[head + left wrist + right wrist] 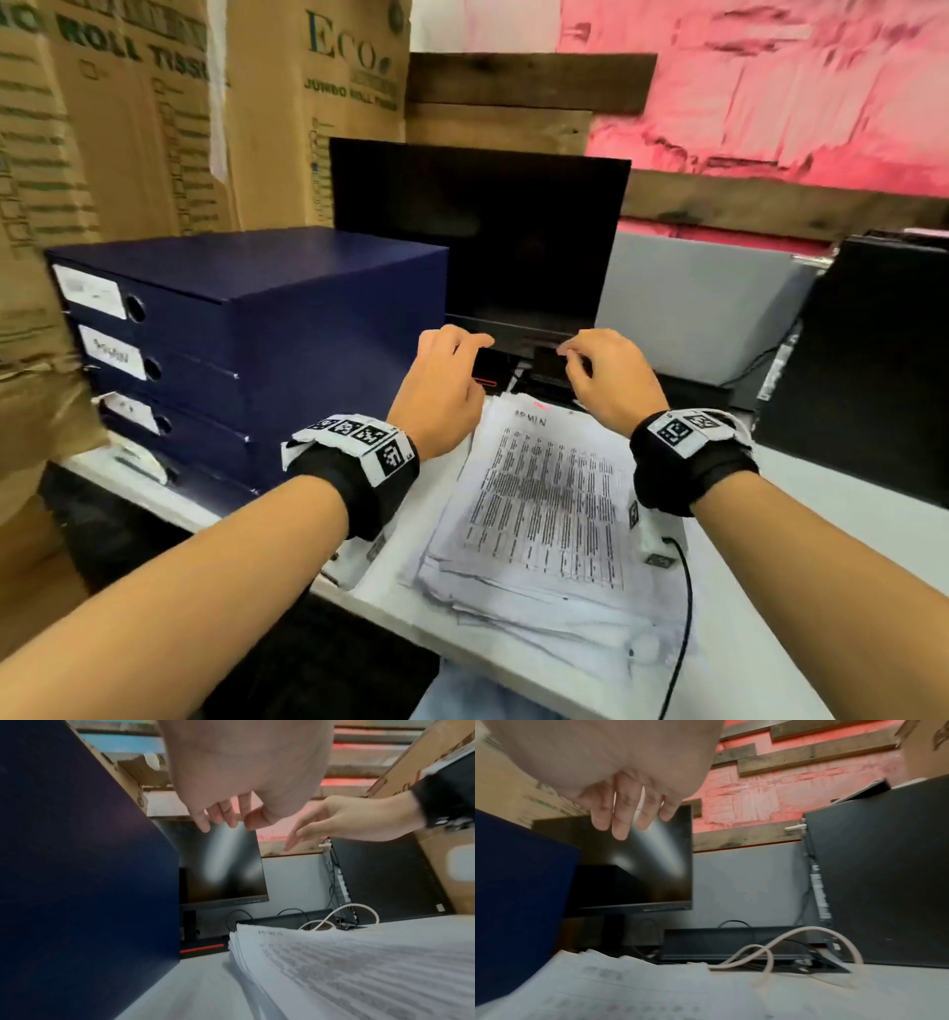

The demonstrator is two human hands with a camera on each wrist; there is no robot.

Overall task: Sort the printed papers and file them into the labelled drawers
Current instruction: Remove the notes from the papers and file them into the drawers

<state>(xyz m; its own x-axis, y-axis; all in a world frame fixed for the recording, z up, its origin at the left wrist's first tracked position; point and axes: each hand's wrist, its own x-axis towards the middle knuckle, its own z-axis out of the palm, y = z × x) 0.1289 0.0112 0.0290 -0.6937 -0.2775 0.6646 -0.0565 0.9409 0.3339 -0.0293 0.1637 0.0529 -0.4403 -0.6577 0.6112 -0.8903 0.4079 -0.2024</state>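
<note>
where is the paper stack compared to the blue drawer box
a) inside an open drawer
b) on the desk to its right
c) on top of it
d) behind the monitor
b: the paper stack lies flat on the white desk, right of the blue drawer box and in front of the monitor, with both hands hovering above its far edge.

glossy monitor, perhaps matt drawers

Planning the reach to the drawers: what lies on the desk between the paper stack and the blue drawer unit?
Only bare white desk lies between the paper stack and the blue drawer unit, clearest in the left wrist view.
</note>
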